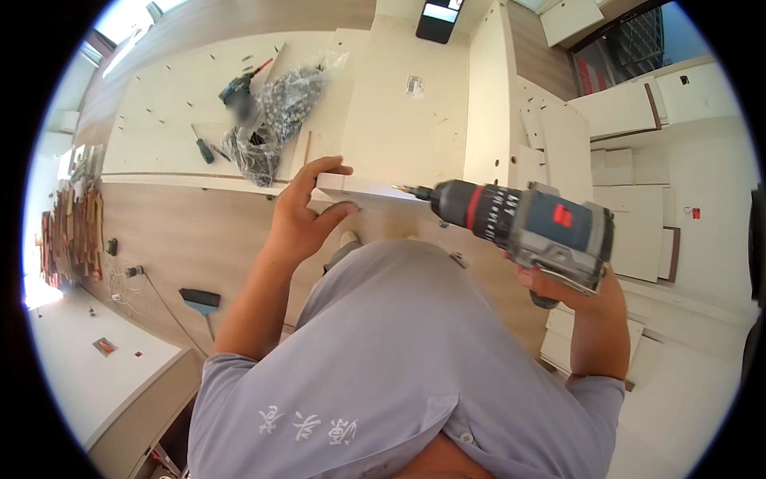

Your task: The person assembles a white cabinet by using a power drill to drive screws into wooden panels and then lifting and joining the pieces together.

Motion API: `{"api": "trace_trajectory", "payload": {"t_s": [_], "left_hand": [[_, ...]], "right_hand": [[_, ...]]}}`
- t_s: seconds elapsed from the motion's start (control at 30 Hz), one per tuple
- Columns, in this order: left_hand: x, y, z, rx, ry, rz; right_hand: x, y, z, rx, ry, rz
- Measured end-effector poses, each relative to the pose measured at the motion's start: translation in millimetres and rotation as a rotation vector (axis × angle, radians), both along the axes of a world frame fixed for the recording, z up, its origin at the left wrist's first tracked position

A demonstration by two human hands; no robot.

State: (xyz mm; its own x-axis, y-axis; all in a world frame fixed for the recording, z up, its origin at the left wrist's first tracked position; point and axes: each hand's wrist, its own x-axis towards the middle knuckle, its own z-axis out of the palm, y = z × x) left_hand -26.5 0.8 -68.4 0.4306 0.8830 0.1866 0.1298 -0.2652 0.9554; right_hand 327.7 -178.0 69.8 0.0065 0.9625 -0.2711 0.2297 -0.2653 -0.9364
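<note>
My right hand [566,289] is wrapped round the grip of a cordless drill [519,219], grey and dark blue with a red ring. The drill points left, and its bit [408,191] is by the front edge of a white panel [375,189]. My left hand [297,211] grips that panel's left end, fingers over the top and thumb below the edge. A pale cabinet carcass [407,120] lies beyond, with a tall side board [488,104] on its right.
To the left, a large white board [159,104] carries upright pegs, a screwdriver [202,145], a second power tool [238,89] and a clear bag of fittings [291,104]. A phone [439,20] is at the far end. A brush [199,300] and stacked panels [630,207] lie around.
</note>
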Motion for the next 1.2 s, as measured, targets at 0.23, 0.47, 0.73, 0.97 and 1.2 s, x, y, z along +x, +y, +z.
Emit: {"api": "trace_trajectory", "payload": {"t_s": [0.23,0.47,0.73,0.97,1.2], "left_hand": [[-4,21,11,0.015,0.092,-0.106],[-7,28,6,0.000,0.089,-0.153],[-9,35,7,-0.010,0.129,-0.206],[-12,38,3,0.032,0.101,-0.223],[-13,43,-25,0.027,0.050,-0.245]], "right_hand": [[-57,49,15,0.079,-0.115,0.129],[-58,44,20,0.173,-0.265,0.200],[-66,47,43,0.302,-0.603,0.345],[-67,62,60,0.158,-0.652,0.365],[-97,106,123,-0.135,-0.623,0.442]]}}
